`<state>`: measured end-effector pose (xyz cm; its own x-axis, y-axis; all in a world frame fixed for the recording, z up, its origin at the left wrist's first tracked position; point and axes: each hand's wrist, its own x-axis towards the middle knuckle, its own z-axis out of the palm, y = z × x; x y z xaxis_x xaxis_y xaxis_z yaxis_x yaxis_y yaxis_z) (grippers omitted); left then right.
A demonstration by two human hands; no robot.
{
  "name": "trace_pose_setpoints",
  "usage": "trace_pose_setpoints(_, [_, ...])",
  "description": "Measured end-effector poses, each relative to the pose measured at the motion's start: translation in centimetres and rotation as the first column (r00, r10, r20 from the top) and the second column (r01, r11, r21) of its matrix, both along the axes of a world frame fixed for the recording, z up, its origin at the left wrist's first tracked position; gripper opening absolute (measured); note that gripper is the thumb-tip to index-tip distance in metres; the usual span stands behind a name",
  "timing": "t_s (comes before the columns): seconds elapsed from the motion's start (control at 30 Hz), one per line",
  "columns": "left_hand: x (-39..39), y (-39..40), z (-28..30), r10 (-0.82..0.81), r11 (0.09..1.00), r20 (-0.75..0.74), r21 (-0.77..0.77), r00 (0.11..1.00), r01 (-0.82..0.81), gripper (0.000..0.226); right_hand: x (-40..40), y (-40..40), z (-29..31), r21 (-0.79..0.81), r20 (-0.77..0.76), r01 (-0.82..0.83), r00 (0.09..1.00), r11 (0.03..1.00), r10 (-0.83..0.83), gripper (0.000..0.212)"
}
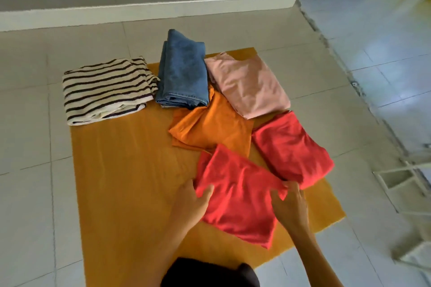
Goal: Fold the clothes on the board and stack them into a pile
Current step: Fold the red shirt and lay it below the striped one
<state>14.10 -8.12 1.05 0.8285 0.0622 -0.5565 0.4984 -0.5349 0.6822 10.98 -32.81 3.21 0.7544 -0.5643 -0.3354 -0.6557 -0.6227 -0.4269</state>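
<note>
Head view, the only one. Near red garment [238, 196] flat on the orange board [121, 170], close to the near right part, already folded to a rough square. Left hand [193, 202] gripping its left edge, thumb on top, fingers under the cloth; right hand [290, 205] pinching the right edge, a small fold of fabric bunched between the fingers. Hands well apart, one at each side of the piece. Step in hand, by judgement: either squaring the last fold or lifting the piece for stacking. To do well: keep both grips level, hold the layers together so the fold does not open, lift evenly, set down with edges aligned on whichever folded piece starts the pile. No pile yet; all pieces lying singly. Second red garment [293, 147] just beside, to the right and farther off, near the right hand, possibly touching at the corner; cannot tell. Orange garment [210, 123] just beyond, its near edge overlapped slightly by the held piece. Folded jeans [183, 72] and pink garment [248, 84] at the far edge, jeans lying partly on the orange one. Striped garment [105, 91] at far left, half off the board onto the tiled floor [35, 147]. In the way, by judgement: the neighbouring red and orange pieces, liable to be dragged along by a low slide. Blue panels marked 15 KG and 20 KG along the far wall; white wire rack [401, 179] at right.
</note>
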Motion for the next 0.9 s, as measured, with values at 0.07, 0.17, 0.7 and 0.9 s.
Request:
trace_pose_setpoints(0.07, [-0.3, -0.7, 0.3, 0.038, 0.998, -0.053, -0.053, 0.998, -0.04, 0.065, -1.1, 0.0, -0.4, 0.122, -0.084, 0.109, 0.992, 0.987, -0.099, 0.053])
trace_pose_setpoints(0.17, [-0.8, -0.7, 0.7, 0.033, 0.994, -0.123, -0.102, 0.992, -0.046, 0.064, -1.7, 1.1, -1.2, 0.262, -0.131, 0.254, 0.965, 0.931, -0.227, 0.065])
trace_pose_setpoints(0.7, [-3.9, 11.9, 1.5, 0.548, 0.787, -0.289, -0.142, 0.785, -0.601, 0.083, 7.1, 13.9, -0.2, 0.534, 0.012, -0.251, 0.957, 0.807, 0.289, 0.047])
trace_pose_setpoints(0.9, [1.4, 19.3, 2.8, 0.665, 0.73, -0.046, -0.17, 0.745, -0.662, 0.056, 17.3, 22.9, 1.3, 0.508, 0.166, -0.461, 0.881, 0.727, 0.443, 0.05])
